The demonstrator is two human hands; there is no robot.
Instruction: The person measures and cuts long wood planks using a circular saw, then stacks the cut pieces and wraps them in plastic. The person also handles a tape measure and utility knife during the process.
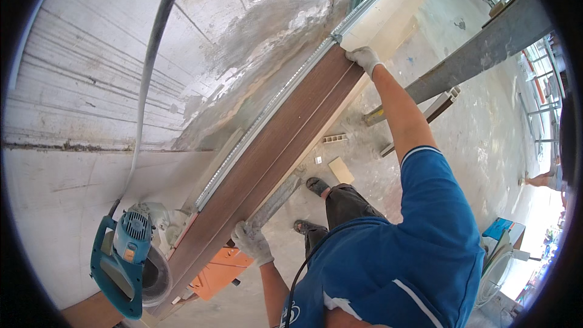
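Brown plank touches left hand and right hand (far end).

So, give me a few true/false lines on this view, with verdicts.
1. The left hand and right hand both wear pale gloves. True.
2. A teal power tool is in the left hand. False: the left hand is on the brown board.
3. The right hand is nearer the tool than the left hand. False: the left hand is nearer.
4. The right hand is at the board's upper end. True.
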